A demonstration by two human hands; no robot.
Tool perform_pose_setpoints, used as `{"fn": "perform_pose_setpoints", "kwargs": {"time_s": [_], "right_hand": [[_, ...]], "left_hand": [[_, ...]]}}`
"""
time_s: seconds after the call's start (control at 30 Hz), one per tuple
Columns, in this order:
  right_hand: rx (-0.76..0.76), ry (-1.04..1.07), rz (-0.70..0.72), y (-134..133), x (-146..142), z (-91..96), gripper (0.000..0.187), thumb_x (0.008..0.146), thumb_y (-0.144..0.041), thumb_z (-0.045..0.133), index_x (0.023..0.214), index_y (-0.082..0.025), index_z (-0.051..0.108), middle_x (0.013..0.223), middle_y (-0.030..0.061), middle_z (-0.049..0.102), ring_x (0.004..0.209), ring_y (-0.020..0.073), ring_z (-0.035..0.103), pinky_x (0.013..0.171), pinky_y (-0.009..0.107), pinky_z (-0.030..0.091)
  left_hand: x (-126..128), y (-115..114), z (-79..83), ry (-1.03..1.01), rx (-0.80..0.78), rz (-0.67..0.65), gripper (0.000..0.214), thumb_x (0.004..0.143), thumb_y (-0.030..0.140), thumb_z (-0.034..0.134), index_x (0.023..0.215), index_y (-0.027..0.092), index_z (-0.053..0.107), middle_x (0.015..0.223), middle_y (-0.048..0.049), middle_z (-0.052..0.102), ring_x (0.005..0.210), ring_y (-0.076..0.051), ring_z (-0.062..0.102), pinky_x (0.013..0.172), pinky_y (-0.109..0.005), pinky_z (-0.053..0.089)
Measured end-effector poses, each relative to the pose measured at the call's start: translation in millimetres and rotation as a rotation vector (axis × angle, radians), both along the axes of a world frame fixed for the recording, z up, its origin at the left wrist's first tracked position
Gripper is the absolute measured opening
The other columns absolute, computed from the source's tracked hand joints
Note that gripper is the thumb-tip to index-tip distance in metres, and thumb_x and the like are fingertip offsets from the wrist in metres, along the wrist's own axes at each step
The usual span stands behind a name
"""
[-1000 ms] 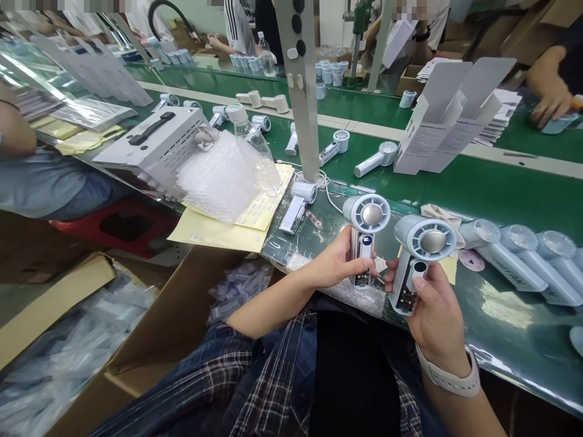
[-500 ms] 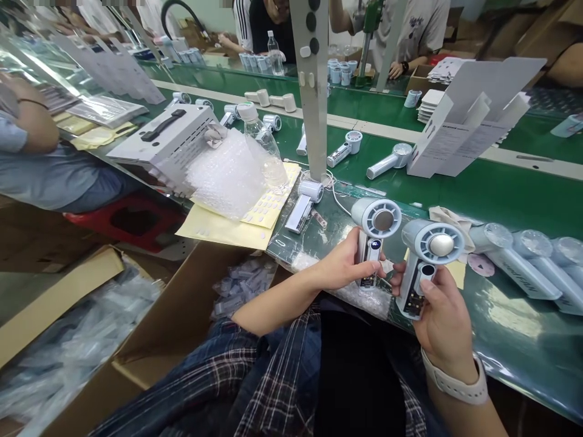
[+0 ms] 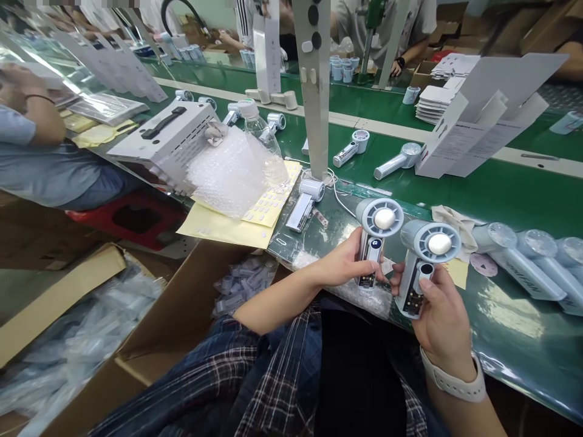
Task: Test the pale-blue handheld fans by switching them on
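My left hand [image 3: 348, 262] is closed around the handle of a light-blue handheld fan [image 3: 379, 218], its thumb on the front panel below a small lit display. A white cable runs to the table behind this fan. In my right hand [image 3: 439, 312] is a second handheld fan [image 3: 430, 241], held upright, with the thumb beside its dark round display. Both fan heads face me and show pale round centres. A small clear square piece [image 3: 387, 266] shows between the left fingers and the second fan. Another fan [image 3: 306, 203] lies on the table to the left.
Wrapped fans [image 3: 523, 258] lie in a row at right. White cartons [image 3: 483, 130] stand on the green belt [image 3: 392, 130] with more fans. A metal post [image 3: 314, 91] rises ahead. Bubble wrap [image 3: 228, 173] and a bottle [image 3: 264, 139] lie left. Open cardboard boxes [image 3: 150, 328] sit below; co-workers sit around.
The centre of the left fan's head has turned from dark to white, and its display reads differently. Both hands keep nearly the same place. A white carton has appeared on the belt behind the post.
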State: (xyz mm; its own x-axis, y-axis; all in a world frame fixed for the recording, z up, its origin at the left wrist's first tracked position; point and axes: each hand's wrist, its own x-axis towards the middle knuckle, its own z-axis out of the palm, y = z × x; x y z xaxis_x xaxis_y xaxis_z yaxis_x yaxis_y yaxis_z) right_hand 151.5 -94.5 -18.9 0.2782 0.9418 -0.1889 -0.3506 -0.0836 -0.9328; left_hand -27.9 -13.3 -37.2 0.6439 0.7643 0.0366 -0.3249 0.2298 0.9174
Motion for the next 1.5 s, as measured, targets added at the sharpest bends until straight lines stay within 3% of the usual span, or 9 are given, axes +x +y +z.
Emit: {"fn": "perform_pose_setpoints", "kwargs": {"time_s": [0.57,0.73,0.83,0.9,1.0,1.13,1.33,1.43,1.5], "right_hand": [[-0.038,0.016,-0.026,-1.6,1.9,-0.1,0.043,0.077,-0.046,0.086,0.109,-0.024,0.068,0.094,0.0062,0.079,0.072,0.0198,0.071,0.06,0.031,0.061],[0.022,0.092,0.029,-0.6,4.4,-0.7,0.041,0.088,-0.054,0.08,0.117,-0.027,0.067,0.089,0.0033,0.076,0.067,0.0172,0.068,0.055,0.028,0.056],[0.01,0.169,0.109,0.9,6.8,-4.7,0.047,0.092,-0.068,0.07,0.107,-0.024,0.074,0.09,0.0061,0.077,0.066,0.0179,0.068,0.056,0.031,0.058],[-0.019,0.174,0.083,1.0,7.8,-8.5,0.051,0.093,-0.071,0.067,0.103,-0.023,0.078,0.098,0.009,0.08,0.076,0.022,0.074,0.068,0.036,0.064],[-0.038,0.177,0.0,-2.5,8.8,-11.0,0.042,0.091,-0.064,0.074,0.108,-0.026,0.08,0.11,0.0084,0.083,0.094,0.0269,0.078,0.088,0.045,0.065],[-0.025,0.16,-0.019,-12.7,11.9,-3.1,0.034,0.087,-0.056,0.082,0.104,-0.026,0.08,0.107,0.0076,0.083,0.09,0.028,0.078,0.089,0.049,0.065],[0.059,0.056,-0.076,-18.6,9.7,19.1,0.034,0.087,-0.054,0.082,0.101,-0.024,0.079,0.093,0.0079,0.08,0.089,0.0288,0.076,0.088,0.049,0.064],[0.045,0.117,-0.041,-14.4,3.8,28.1,0.032,0.092,-0.053,0.072,0.109,-0.027,0.079,0.11,0.0087,0.08,0.102,0.0308,0.074,0.092,0.05,0.062],[0.003,0.168,-0.011,-12.4,1.4,31.7,0.032,0.094,-0.051,0.064,0.111,-0.028,0.079,0.11,0.0074,0.078,0.102,0.0288,0.072,0.092,0.048,0.062]], "left_hand": [[-1.5,-0.4,2.5,-0.009,0.045,-0.021,0.06,0.084,0.052,0.085,0.111,0.023,0.04,0.106,-0.0004,0.059,0.08,-0.015,0.07,0.081,-0.038,0.059],[-4.0,-0.2,15.2,0.322,0.102,0.074,0.06,0.081,0.041,0.083,0.12,0.021,0.042,0.113,-0.0077,0.066,0.094,-0.024,0.072,0.086,-0.041,0.056],[-0.2,-3.1,20.0,0.481,0.13,0.19,0.078,0.073,0.052,0.09,0.125,0.019,0.042,0.122,-0.0148,0.067,0.109,-0.032,0.069,0.091,-0.044,0.055],[3.7,-6.2,20.6,0.444,0.09,0.185,0.089,0.069,0.063,0.091,0.127,0.019,0.04,0.118,-0.0145,0.069,0.103,-0.03,0.071,0.085,-0.041,0.055],[5.6,-12.5,24.3,0.398,0.094,0.148,0.08,0.081,0.078,0.074,0.124,0.021,0.039,0.096,-0.0051,0.069,0.08,-0.022,0.068,0.072,-0.033,0.05],[-4.7,-23.1,41.6,0.372,0.2,0.16,0.062,0.1,0.079,0.044,0.126,0.022,0.04,0.089,-0.0002,0.064,0.073,-0.017,0.06,0.067,-0.029,0.042],[-11.5,-24.9,60.0,0.141,0.071,0.032,0.059,0.096,0.067,0.067,0.128,0.023,0.044,0.095,-0.002,0.068,0.08,-0.017,0.066,0.071,-0.028,0.049],[-1.1,-17.7,55.9,-0.038,-0.054,-0.019,0.068,0.081,0.06,0.087,0.125,0.02,0.054,0.104,-0.007,0.071,0.092,-0.021,0.071,0.081,-0.031,0.054],[5.7,-14.4,51.8,-0.084,-0.147,-0.081,0.074,0.07,0.054,0.097,0.122,0.018,0.059,0.099,-0.0062,0.07,0.085,-0.019,0.07,0.079,-0.031,0.054]]}}
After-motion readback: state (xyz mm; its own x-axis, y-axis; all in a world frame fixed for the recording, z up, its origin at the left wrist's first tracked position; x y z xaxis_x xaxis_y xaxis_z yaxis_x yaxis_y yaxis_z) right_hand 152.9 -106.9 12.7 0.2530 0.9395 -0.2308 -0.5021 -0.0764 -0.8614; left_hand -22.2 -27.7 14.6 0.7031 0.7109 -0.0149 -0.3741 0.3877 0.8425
